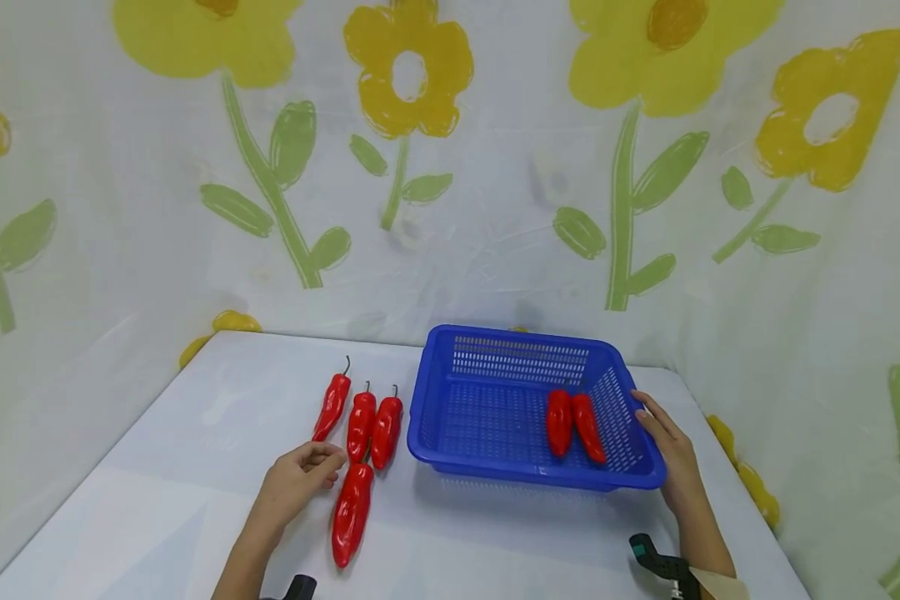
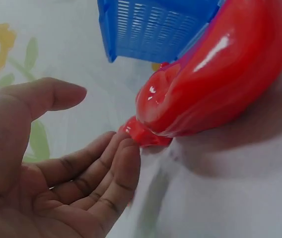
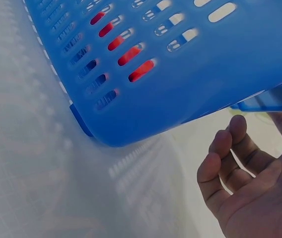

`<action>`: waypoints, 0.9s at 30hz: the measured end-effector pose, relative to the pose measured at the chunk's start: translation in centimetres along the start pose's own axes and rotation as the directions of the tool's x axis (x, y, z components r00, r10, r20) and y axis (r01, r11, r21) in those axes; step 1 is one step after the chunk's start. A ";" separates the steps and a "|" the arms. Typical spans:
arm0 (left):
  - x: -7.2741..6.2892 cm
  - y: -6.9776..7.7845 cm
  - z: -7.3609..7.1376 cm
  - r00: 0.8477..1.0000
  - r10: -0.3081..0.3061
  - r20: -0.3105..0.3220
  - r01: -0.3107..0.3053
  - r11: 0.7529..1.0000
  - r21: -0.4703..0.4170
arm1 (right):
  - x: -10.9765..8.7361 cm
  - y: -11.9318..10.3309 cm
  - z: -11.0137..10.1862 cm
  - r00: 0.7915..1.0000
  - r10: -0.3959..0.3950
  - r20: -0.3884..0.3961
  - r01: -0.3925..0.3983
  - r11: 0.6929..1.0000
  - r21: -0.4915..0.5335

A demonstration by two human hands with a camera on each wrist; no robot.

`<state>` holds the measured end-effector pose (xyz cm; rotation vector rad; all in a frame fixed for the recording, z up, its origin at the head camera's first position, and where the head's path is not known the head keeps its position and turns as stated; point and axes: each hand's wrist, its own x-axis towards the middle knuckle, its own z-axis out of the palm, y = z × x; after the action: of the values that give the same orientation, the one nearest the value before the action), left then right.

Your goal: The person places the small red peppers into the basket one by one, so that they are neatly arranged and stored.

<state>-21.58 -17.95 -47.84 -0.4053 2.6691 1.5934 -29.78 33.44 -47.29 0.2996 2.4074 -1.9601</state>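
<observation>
My left hand hovers beside several red peppers on the table, fingers loosely bent and thumb apart from them. Its fingertips are right at a pepper's end in the left wrist view, with a large glossy pepper close by. The nearest ones are a front pepper, a middle pepper and a left pepper; another pepper lies to the right. My right hand holds the right rim of a blue plastic basket. Inside, two red peppers lie side by side near the right wall.
The basket stands toward the back right of the white-covered table. Behind and around the table hangs a white curtain printed with yellow flowers. A dark wrist camera mount sits on my right wrist.
</observation>
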 end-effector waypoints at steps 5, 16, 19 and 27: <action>0.0 0.2 0.1 0.999 -0.019 0.050 0.017 0.999 0.029 | 0.0 -0.2 -0.1 1.000 0.005 -0.002 -0.005 1.000 0.010; 0.3 0.0 1.3 0.994 -0.058 0.096 0.042 0.986 0.161 | -0.1 -0.2 -0.3 1.000 0.009 0.005 -0.009 0.999 0.033; 0.1 -0.2 1.5 0.993 -0.069 0.093 0.050 0.980 0.192 | -0.2 0.1 -0.3 1.000 -0.003 0.004 0.003 1.000 0.020; -0.8 0.0 1.2 0.990 -0.093 0.102 0.065 0.966 0.250 | -0.3 0.3 0.0 0.999 -0.033 0.016 0.033 0.999 0.018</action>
<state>-20.94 -16.75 -48.29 -0.3951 2.6806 1.2047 -29.42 33.43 -47.51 0.2450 2.4017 -1.9899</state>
